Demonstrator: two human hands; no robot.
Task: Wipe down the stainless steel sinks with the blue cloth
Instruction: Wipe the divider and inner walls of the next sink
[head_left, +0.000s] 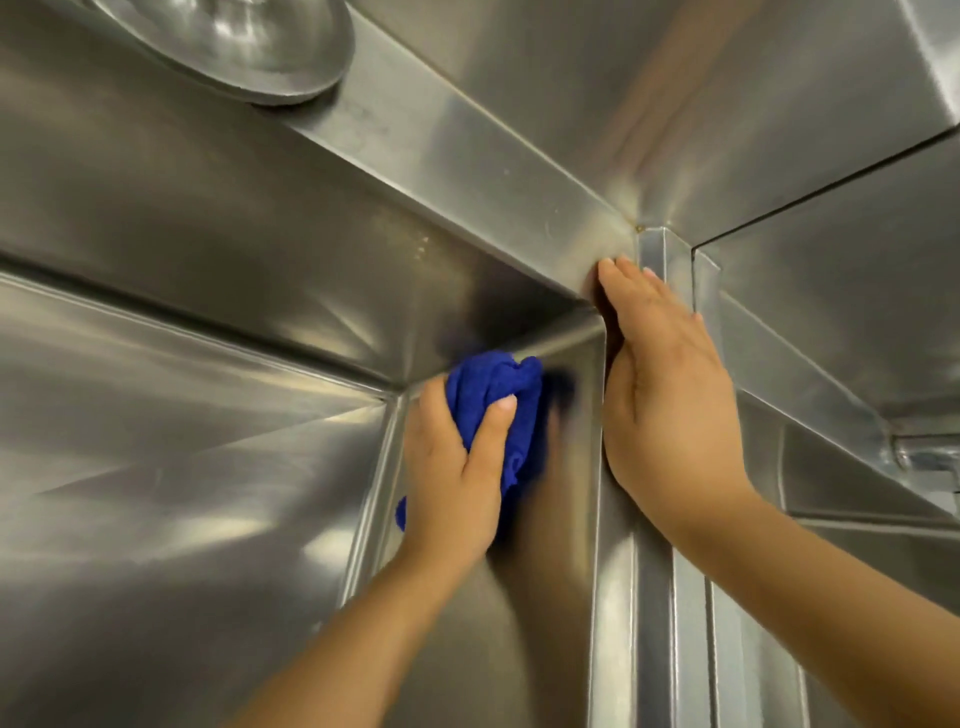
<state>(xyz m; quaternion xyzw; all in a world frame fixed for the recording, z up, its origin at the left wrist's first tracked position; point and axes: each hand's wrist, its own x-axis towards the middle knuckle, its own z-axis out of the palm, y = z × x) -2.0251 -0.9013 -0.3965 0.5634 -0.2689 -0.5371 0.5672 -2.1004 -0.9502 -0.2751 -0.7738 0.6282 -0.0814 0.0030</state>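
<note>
A bunched blue cloth (496, 402) is gripped by my left hand (454, 478) and held against the right inner wall of a stainless steel sink (208, 493), close to its far right corner. The thumb lies over the cloth. My right hand (670, 384) lies flat with straight fingers on the steel divider rim (621, 597) beside that basin, fingertips at the back corner.
A steel bowl or lid (244, 41) sits on the back ledge (441, 150) at top left. A second basin (841, 332) lies to the right of the divider. A metal fitting (927, 454) shows at the far right edge.
</note>
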